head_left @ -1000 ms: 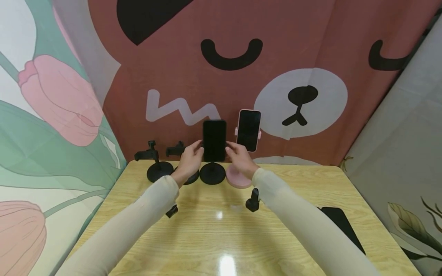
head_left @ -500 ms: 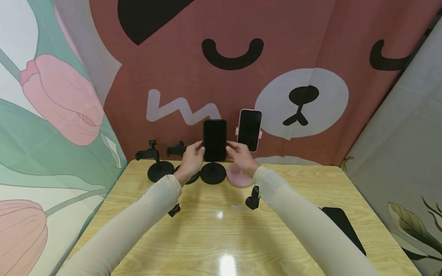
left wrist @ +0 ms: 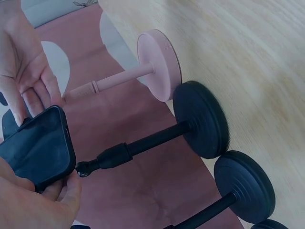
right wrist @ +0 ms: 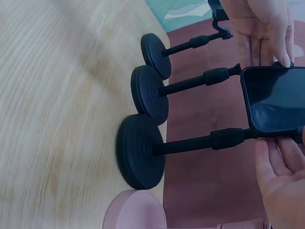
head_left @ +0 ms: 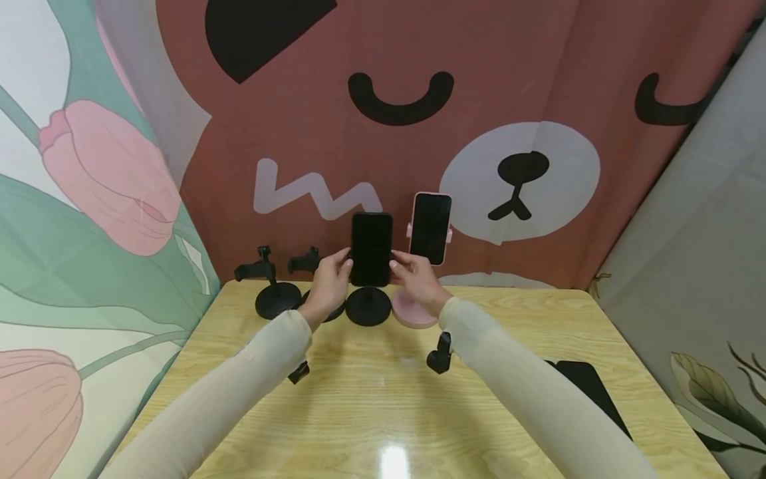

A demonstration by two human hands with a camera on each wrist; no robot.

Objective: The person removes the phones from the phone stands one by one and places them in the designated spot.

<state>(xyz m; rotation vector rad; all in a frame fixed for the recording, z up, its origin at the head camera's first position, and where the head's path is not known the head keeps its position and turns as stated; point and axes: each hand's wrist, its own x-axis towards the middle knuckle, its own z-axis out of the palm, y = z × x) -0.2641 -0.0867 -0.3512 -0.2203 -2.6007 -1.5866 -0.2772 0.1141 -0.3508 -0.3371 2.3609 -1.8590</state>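
Note:
A black phone [head_left: 371,249] stands upright with its dark screen toward me, above a round black stand base [head_left: 368,307]. Its left edge is held by my left hand [head_left: 328,283], thumb in front and fingers reaching behind. My right hand [head_left: 419,279] grips the right edge the same way. In the left wrist view a black pole [left wrist: 152,143] rises from the base to the phone's lower end. The right wrist view shows both the left hand [right wrist: 262,28] and the right hand [right wrist: 286,186] at the phone's long sides. The clamp behind the phone is hidden.
A pink stand base [head_left: 413,313] is just right, bearing another phone [head_left: 431,228]. Left are two black stands, the outer one [head_left: 277,299] and a nearer one [right wrist: 147,93], partly behind my left hand. Dark flat phone-like slabs [head_left: 589,389] lie at the table's right.
The black phone and its stand base sit slightly lower in the head view, along with a small shift of the whole scene. Both hands keep their hold.

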